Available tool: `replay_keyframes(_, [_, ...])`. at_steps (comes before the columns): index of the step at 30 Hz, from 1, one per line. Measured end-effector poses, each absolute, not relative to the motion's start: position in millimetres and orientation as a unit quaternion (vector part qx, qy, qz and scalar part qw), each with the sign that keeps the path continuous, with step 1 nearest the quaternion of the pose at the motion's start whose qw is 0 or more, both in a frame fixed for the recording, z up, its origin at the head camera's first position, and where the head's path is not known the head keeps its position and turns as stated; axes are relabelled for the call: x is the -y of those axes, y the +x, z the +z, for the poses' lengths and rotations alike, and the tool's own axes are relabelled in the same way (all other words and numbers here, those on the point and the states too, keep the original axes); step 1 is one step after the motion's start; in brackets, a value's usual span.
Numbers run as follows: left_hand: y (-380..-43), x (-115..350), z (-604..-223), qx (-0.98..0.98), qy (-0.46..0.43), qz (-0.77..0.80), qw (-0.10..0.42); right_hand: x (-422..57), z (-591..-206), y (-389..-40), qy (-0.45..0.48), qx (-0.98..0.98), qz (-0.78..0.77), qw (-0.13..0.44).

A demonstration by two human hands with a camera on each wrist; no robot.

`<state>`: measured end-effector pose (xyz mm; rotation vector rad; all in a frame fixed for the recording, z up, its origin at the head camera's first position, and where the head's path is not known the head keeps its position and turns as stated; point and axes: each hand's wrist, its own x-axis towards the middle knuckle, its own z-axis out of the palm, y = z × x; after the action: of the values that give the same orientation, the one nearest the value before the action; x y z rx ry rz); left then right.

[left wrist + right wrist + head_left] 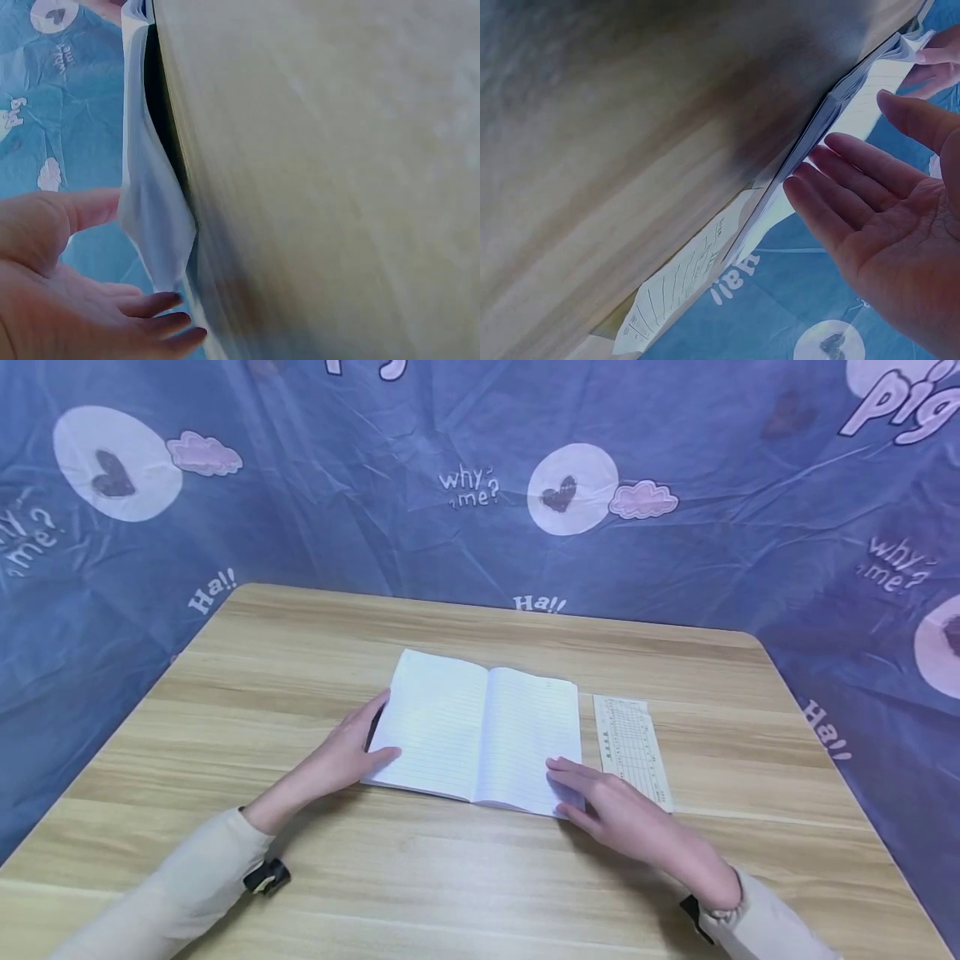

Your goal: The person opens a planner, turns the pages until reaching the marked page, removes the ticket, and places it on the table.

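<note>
An open lined notebook [438, 718] lies on the wooden table, its two pages spread flat around a middle fold. My left hand [347, 752] holds its left edge. The thumb is on top of the page and the other fingers are along the outer side. In the left wrist view that thumb [94, 208] meets the bent pages [154, 202]. My right hand [618, 810] rests with loosely extended fingers on the lower right part of the right page. Those fingers [855, 176] look nearly straight in the right wrist view.
A printed paper slip with a grid [633, 747] lies on the table just right of the notebook, partly behind my right hand. The table's back edge [487, 606] meets a blue patterned cloth [337, 518]. Dark wrist devices [267, 877] sit at both sleeves.
</note>
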<state>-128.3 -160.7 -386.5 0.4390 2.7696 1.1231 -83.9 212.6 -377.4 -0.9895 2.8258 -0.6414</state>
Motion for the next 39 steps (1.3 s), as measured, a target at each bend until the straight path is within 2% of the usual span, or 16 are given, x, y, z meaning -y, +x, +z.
replay_keyframes(7, [-121.2, 149.0, -366.1, -0.866, 0.172, 0.47, -0.005, -213.3, -377.8, -82.2, -0.322, -0.923, -0.206, 0.036])
replay_keyframes(15, [-117.5, 119.1, -338.4, -0.778, 0.189, 0.599, 0.028, -211.7, -372.3, -85.3, -0.322, -0.923, -0.209, 0.028])
replay_keyframes(22, [-117.9, 95.9, -325.7, -0.758, 0.199, 0.62, 0.038, -183.7, -345.0, -116.8, -0.303, -0.893, -0.333, -0.007])
replay_keyframes(25, [-118.9, 85.3, -322.5, -0.755, 0.206, 0.621, 0.04, -166.4, -330.7, -136.0, -0.28, -0.865, -0.417, 0.005])
replay_keyframes(32, [-122.1, 61.5, -319.7, -0.759, 0.228, 0.608, 0.046, -140.0, -314.2, -164.6, -0.206, -0.812, -0.542, 0.072])
replay_keyframes(39, [-122.2, 47.6, -320.2, -0.791, 0.25, 0.557, 0.038, -140.5, -316.7, -169.5, -0.182, -0.795, -0.575, 0.071])
